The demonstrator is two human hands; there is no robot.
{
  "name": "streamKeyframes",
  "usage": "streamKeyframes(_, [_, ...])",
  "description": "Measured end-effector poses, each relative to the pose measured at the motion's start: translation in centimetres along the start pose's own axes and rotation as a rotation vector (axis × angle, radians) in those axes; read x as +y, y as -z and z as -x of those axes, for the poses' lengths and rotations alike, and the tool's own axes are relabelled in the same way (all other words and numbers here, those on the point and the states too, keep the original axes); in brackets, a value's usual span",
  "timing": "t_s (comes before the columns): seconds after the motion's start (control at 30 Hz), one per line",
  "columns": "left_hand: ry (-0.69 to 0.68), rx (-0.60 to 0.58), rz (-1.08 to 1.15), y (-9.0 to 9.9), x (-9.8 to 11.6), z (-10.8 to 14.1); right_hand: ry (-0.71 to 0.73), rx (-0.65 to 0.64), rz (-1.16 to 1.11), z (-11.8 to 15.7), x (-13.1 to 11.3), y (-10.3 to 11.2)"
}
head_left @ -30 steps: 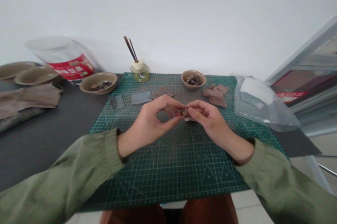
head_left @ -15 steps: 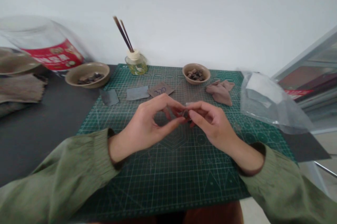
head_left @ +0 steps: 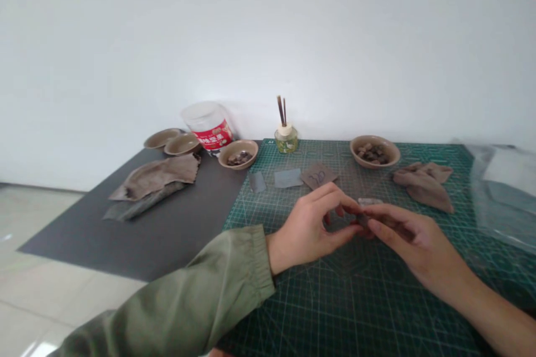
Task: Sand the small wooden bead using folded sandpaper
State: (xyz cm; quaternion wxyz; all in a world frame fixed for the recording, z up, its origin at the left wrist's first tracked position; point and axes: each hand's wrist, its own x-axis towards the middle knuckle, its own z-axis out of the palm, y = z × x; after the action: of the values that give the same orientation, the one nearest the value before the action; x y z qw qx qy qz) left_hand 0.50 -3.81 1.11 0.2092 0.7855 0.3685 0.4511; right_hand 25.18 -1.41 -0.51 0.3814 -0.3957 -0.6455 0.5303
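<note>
Hands [head_left: 310, 231] pinching chip [head_left: 363, 220], near cutting mat's edge [head_left: 233, 206]

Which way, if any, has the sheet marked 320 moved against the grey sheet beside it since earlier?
No: the sheet marked 320 still lies just right of the grey sheet; only the view shifted.

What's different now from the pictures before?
The head camera turned right, so the whole table slid left in the view. The left hand and right hand still pinch the small dark piece; nothing was let go. The bowl and the card marked 320 stayed put.
</note>
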Motion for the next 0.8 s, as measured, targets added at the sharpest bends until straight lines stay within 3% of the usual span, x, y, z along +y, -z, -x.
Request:
streamKeyframes(0.37, [0.023, -0.001, -0.006, 0.0, -0.2, 0.1, -0.010, -0.002, -0.054, -0.1, 0.4, -0.1])
streamKeyframes(0.63, [0.066, -0.016, -0.063, -0.4, 0.4, 0.1, 0.060, 0.080, -0.025, 0.1, 0.4, 0.1])
streamKeyframes(0.73, [0.122, 0.005, -0.145, 0.8, 0.8, -0.3, 0.086, 0.095, -0.012, 0.0, 0.0, 0.2])
streamKeyframes(0.8, [0.178, 0.047, -0.250, 3.4, 0.6, -0.8, 0.094, 0.096, -0.046, -0.1, -0.1, 0.2])
